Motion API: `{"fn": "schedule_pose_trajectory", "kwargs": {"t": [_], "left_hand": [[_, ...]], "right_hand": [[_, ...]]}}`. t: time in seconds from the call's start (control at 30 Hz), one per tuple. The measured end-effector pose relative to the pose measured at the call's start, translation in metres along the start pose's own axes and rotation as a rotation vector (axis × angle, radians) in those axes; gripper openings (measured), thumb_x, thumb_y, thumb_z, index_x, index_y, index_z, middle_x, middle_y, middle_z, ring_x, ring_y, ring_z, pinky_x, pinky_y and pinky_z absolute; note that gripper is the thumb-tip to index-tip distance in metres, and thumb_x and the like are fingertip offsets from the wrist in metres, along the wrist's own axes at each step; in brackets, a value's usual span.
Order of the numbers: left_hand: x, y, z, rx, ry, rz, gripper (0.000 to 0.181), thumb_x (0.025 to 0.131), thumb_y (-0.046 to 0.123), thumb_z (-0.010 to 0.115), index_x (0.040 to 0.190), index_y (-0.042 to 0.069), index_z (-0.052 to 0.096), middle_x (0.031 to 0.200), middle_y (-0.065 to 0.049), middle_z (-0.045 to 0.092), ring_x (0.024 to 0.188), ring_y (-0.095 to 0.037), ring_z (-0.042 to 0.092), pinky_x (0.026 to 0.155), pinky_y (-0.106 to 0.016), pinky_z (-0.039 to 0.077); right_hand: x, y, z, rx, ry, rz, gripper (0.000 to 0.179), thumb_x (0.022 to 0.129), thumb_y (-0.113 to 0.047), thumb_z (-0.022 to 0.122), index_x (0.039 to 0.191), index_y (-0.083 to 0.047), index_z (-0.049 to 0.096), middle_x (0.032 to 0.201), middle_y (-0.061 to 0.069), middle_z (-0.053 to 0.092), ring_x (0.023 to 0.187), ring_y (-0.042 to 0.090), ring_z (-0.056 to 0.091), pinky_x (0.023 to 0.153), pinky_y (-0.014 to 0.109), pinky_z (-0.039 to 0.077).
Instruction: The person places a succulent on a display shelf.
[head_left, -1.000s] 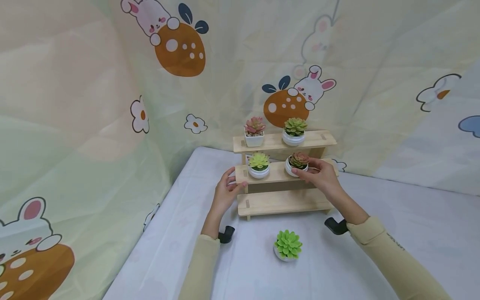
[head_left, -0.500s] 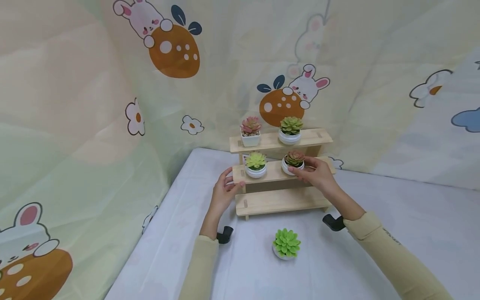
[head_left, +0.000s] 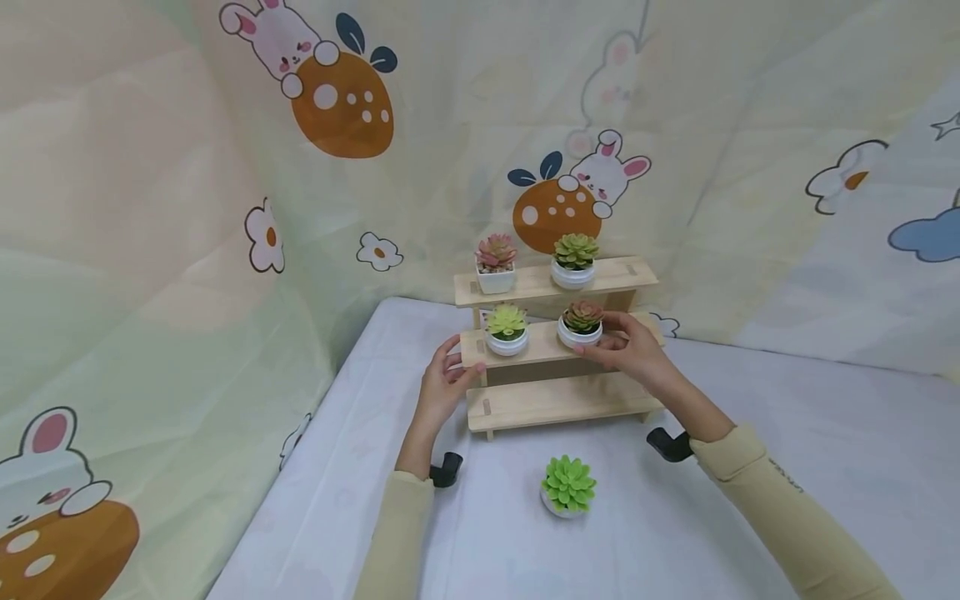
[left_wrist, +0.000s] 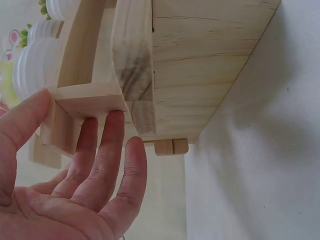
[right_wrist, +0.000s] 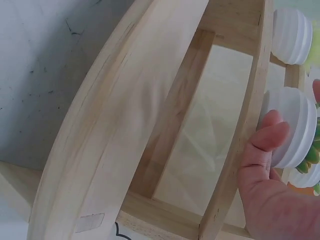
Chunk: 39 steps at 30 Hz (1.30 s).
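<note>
A three-tier wooden shelf (head_left: 564, 402) stands on the white-covered table. My left hand (head_left: 441, 387) holds the left end of its middle tier; in the left wrist view, the thumb is at the tier's edge and the fingers (left_wrist: 111, 150) reach under it. On that tier my right hand (head_left: 633, 354) grips a reddish-brown succulent (head_left: 582, 317) in a round white pot (right_wrist: 295, 130), thumb in front and fingers at its right side. A yellow-green potted succulent (head_left: 507, 329) sits left of it on the same tier.
The top tier bears a pink succulent in a square white pot (head_left: 496, 277) and a green potted succulent (head_left: 574, 260). Before the shelf, a bright green potted succulent (head_left: 567, 485) stands on the table (head_left: 330, 500). A printed bunny cloth (head_left: 450, 125) hangs behind.
The whole scene has drifted slightly left in the head view. Both hands keep their places on the shelf and the reddish-brown succulent's pot, which stays at about the same spot on the tier.
</note>
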<state>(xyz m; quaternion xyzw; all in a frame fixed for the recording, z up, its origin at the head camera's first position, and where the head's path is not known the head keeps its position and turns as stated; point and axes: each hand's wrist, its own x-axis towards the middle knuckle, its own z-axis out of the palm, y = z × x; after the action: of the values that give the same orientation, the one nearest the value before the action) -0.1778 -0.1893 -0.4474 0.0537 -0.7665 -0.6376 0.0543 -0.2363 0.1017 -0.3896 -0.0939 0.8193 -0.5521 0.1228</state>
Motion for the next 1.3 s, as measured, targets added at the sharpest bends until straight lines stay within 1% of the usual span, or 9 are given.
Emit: {"fn": "schedule_pose_trajectory", "kwargs": {"t": [0.17, 0.33, 0.43, 0.57, 0.7, 0.87, 1.0, 1.13, 1.3], "left_hand": [[-0.001, -0.001, -0.001, -0.012, -0.007, 0.001, 0.072, 0.09, 0.017, 0.073, 0.149, 0.007, 0.035, 0.125, -0.021, 0.06, 0.11, -0.035, 0.062, 0.09, -0.039, 0.054], [-0.001, 0.0, -0.001, -0.016, -0.006, 0.016, 0.071, 0.09, 0.017, 0.073, 0.149, 0.006, 0.035, 0.125, -0.022, 0.06, 0.109, -0.035, 0.063, 0.09, -0.038, 0.055], [-0.002, -0.001, 0.0, -0.012, -0.011, 0.015, 0.07, 0.09, 0.017, 0.072, 0.149, 0.006, 0.036, 0.124, -0.022, 0.06, 0.109, -0.034, 0.063, 0.089, -0.038, 0.055], [0.0, -0.001, 0.0, -0.003, -0.016, 0.007, 0.071, 0.09, 0.018, 0.072, 0.149, 0.006, 0.035, 0.125, -0.021, 0.06, 0.108, -0.033, 0.063, 0.088, -0.037, 0.055], [0.002, 0.001, 0.0, -0.01, -0.01, 0.009, 0.071, 0.09, 0.018, 0.073, 0.149, 0.008, 0.036, 0.125, -0.021, 0.06, 0.11, -0.033, 0.063, 0.091, -0.038, 0.054], [0.003, 0.001, -0.002, -0.006, -0.004, -0.009, 0.072, 0.089, 0.018, 0.073, 0.149, 0.009, 0.036, 0.125, -0.021, 0.06, 0.11, -0.034, 0.063, 0.092, -0.04, 0.054], [0.004, 0.001, -0.003, -0.007, -0.008, -0.013, 0.072, 0.089, 0.019, 0.073, 0.15, 0.009, 0.035, 0.127, -0.021, 0.06, 0.111, -0.034, 0.062, 0.092, -0.041, 0.053], [0.004, 0.001, -0.002, -0.012, -0.01, 0.001, 0.071, 0.09, 0.017, 0.072, 0.15, 0.008, 0.035, 0.126, -0.022, 0.06, 0.111, -0.035, 0.062, 0.092, -0.04, 0.054], [0.005, 0.0, -0.001, -0.013, -0.009, 0.005, 0.071, 0.09, 0.015, 0.072, 0.149, 0.008, 0.035, 0.124, -0.021, 0.061, 0.11, -0.035, 0.063, 0.091, -0.039, 0.054]], "right_hand": [[-0.008, 0.002, -0.002, 0.019, 0.001, -0.031, 0.081, 0.086, -0.019, 0.077, 0.147, 0.002, 0.029, 0.143, 0.023, 0.039, 0.094, 0.008, 0.056, 0.072, 0.017, 0.05], [-0.017, 0.005, -0.009, -0.014, 0.017, -0.029, 0.083, 0.086, -0.022, 0.077, 0.149, 0.0, 0.028, 0.142, 0.022, 0.042, 0.089, 0.001, 0.059, 0.075, 0.015, 0.049], [-0.023, 0.009, -0.013, -0.023, 0.019, -0.021, 0.082, 0.087, -0.022, 0.076, 0.15, -0.001, 0.027, 0.143, 0.022, 0.042, 0.086, 0.0, 0.059, 0.071, 0.018, 0.048], [-0.031, 0.016, -0.018, -0.028, 0.032, -0.029, 0.079, 0.088, -0.016, 0.074, 0.149, 0.0, 0.028, 0.142, 0.023, 0.043, 0.079, 0.001, 0.057, 0.065, 0.019, 0.046], [-0.037, 0.021, -0.02, 0.007, 0.06, -0.04, 0.073, 0.088, -0.014, 0.073, 0.147, 0.0, 0.032, 0.14, 0.021, 0.044, 0.076, 0.001, 0.056, 0.065, 0.018, 0.047], [-0.047, 0.028, -0.016, 0.07, 0.078, -0.023, 0.067, 0.089, -0.016, 0.073, 0.143, 0.0, 0.038, 0.135, 0.016, 0.047, 0.081, 0.001, 0.059, 0.07, 0.015, 0.05], [-0.055, 0.033, -0.011, 0.079, 0.089, -0.021, 0.062, 0.09, -0.02, 0.072, 0.14, 0.0, 0.042, 0.128, 0.012, 0.051, 0.088, 0.003, 0.059, 0.073, 0.015, 0.051], [-0.062, 0.04, -0.004, 0.094, 0.056, -0.039, 0.062, 0.09, -0.017, 0.072, 0.14, 0.002, 0.041, 0.128, 0.017, 0.052, 0.092, 0.005, 0.057, 0.076, 0.016, 0.052], [-0.069, 0.049, 0.01, 0.112, -0.035, -0.088, 0.059, 0.087, -0.007, 0.073, 0.137, 0.005, 0.044, 0.132, 0.026, 0.05, 0.097, 0.01, 0.058, 0.081, 0.017, 0.052]]}}
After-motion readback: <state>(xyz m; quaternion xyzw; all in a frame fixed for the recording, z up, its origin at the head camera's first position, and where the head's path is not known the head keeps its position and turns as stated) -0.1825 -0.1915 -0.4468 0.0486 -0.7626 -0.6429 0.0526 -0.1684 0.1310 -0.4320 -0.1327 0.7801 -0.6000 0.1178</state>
